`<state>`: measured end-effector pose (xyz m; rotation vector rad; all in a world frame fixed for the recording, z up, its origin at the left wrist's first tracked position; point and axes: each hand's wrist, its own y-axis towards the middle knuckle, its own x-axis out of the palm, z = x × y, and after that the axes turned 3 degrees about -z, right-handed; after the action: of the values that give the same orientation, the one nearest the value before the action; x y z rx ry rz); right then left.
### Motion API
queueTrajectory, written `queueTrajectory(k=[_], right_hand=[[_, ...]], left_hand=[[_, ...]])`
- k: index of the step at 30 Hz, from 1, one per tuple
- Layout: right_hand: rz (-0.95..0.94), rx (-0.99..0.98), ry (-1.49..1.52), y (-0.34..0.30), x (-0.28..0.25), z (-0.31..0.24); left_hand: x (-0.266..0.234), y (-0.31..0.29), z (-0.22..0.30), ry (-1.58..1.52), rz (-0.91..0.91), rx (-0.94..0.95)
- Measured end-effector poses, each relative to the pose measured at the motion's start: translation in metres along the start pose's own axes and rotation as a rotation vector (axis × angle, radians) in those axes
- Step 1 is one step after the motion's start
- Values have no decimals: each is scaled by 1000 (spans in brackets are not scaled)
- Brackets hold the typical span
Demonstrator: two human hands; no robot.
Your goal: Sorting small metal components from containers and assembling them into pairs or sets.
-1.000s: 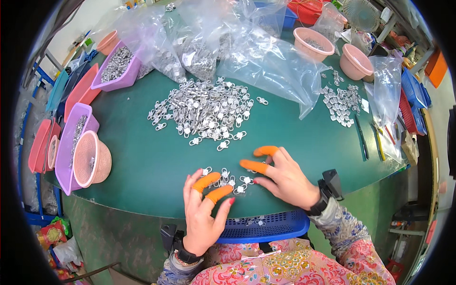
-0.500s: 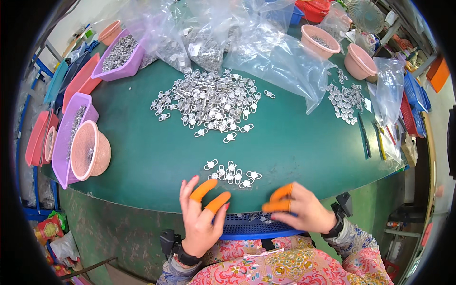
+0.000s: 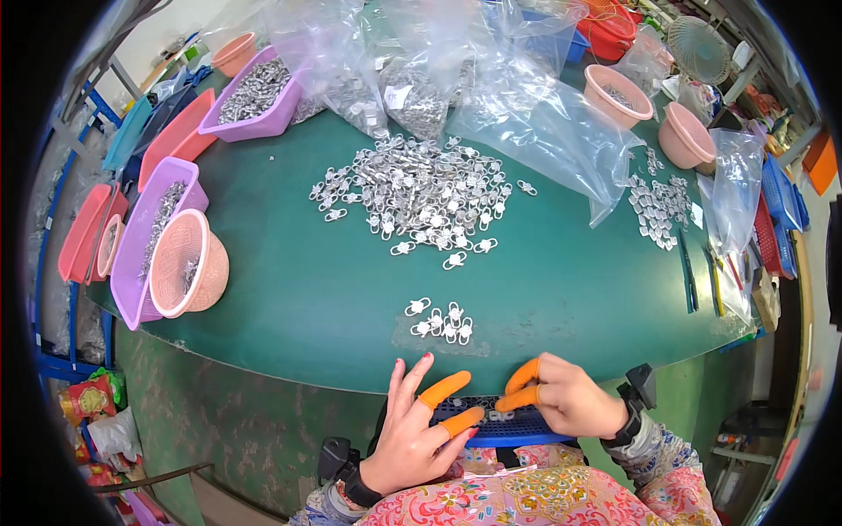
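Observation:
My left hand (image 3: 425, 425) is over the left part of a blue perforated basket (image 3: 526, 437) at the table's near edge, its fingers spread and two wearing orange finger cots. Over the basket's right side is my right hand (image 3: 566, 396), fingers curled in, also with two orange cots. Its thumb is hidden, so whatever it pinches cannot be made out. Small silvery metal pieces (image 3: 498, 416) lie in the basket near the fingertips. Just beyond my hands, several looped metal pieces (image 3: 451, 333) form a small group on the green table (image 3: 307, 289).
A large heap of metal pieces (image 3: 421, 188) lies mid-table, with clear plastic bags (image 3: 535, 131) behind. Purple bins (image 3: 132, 254) and a pink basket (image 3: 210, 267) stand left. At right are flat metal parts (image 3: 658, 210), pink baskets (image 3: 687, 136) and pen-like tools (image 3: 688, 280).
Two metal pieces are gone from the right side of the small group. My left hand has come down and right toward the basket; my right fingers have curled in. The whole view has shifted slightly.

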<state>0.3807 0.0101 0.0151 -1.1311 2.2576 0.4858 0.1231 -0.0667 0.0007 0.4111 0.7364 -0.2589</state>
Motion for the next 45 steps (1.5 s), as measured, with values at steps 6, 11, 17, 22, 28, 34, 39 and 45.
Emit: queueTrajectory(k=[6, 11, 17, 22, 28, 34, 39, 45], right_hand=[[277, -51, -197, 68, 3, 2], [208, -69, -332, 64, -1, 19], [271, 67, -85, 30, -14, 21], [385, 183, -51, 18, -16, 31], [288, 126, -213, 31, 2, 9], [-66, -45, 3, 16, 8, -8], [173, -61, -163, 67, 9, -1], [315, 20, -414, 104, 27, 4]], left_hand=[[1, 30, -16, 164, 153, -157], [-4, 39, -27, 424, 44, -216], [-12, 22, -33, 298, 232, -198], [-4, 29, -30, 245, 256, -121], [-10, 26, -36, 292, 295, -181], [-19, 14, -41, 332, 321, -249], [-14, 17, -43, 337, 334, -265], [-10, 25, -51, 370, 327, -259]])
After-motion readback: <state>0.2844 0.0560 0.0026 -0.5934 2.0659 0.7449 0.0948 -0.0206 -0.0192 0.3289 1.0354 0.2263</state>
